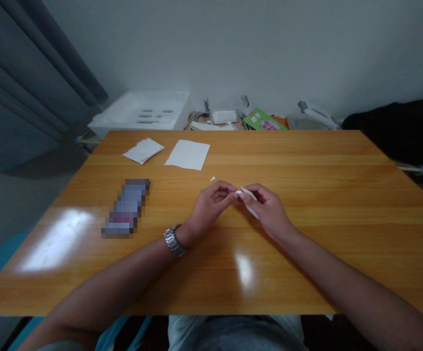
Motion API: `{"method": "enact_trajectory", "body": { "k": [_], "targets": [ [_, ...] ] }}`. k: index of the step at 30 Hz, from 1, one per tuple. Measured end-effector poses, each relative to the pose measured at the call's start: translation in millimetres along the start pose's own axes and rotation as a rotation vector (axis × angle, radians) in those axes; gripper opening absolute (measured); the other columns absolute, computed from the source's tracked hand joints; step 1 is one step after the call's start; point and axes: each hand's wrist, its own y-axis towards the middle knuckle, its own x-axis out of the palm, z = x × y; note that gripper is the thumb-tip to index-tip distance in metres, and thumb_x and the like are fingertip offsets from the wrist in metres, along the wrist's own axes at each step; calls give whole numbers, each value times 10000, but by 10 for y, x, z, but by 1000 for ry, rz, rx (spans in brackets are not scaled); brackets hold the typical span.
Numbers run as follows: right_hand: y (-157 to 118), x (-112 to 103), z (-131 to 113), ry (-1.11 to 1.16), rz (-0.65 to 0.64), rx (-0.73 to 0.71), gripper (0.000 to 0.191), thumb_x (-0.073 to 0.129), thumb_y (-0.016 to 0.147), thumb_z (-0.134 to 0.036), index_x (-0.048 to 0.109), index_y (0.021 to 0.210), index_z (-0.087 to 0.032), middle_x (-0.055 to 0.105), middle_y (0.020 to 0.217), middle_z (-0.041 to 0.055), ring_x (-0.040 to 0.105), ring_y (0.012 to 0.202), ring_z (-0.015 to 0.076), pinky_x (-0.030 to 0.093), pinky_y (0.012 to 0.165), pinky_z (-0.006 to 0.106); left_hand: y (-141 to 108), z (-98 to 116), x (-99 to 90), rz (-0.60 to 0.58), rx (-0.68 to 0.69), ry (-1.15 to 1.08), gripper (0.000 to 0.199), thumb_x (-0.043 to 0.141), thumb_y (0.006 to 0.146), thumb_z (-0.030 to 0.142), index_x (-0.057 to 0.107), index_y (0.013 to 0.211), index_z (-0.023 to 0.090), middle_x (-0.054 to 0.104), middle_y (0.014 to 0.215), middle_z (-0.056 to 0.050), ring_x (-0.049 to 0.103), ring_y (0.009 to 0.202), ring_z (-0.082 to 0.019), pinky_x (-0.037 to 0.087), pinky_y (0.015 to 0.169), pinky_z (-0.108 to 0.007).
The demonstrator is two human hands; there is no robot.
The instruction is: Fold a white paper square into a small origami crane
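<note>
Over the middle of the wooden table (306, 175), my left hand (213, 200) and my right hand (268, 207) meet at the fingertips. A small folded white paper (251, 204) is pinched in my right hand, its flat part showing beside the thumb. The fingers of my left hand are closed on the paper's left end, where a small white bit shows between both thumbs. A tiny white scrap (212, 179) lies on the table just beyond my left hand. A metal watch is on my left wrist.
A square white sheet (188, 154) and a stack of white paper (144, 150) lie at the back left. A blurred-out phone (127, 207) is on the left. Behind the table stand a white tray (141, 109), a green booklet (264, 120) and a black cloth (401, 129).
</note>
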Motion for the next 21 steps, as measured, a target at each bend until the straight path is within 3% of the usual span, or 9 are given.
{"method": "enact_trajectory", "body": {
  "k": [9, 21],
  "targets": [
    [-13, 16, -12, 78, -14, 85, 273, 798, 837, -482, 756, 931, -230, 741, 908, 30, 644, 833, 185, 501, 778, 312, 4, 1, -12, 5, 40, 104, 268, 779, 883, 392, 650, 899, 157, 709, 873, -44, 683, 796, -125, 563, 736, -243],
    [5, -20, -7, -12, -32, 37, 268, 771, 855, -486, 704, 884, -228, 695, 860, 15, 614, 820, 184, 485, 778, 311, 7, -33, -20, -72, -4, 127, 273, 744, 905, 414, 680, 924, 150, 730, 900, -61, 688, 800, -130, 565, 740, -255]
  ]
}}
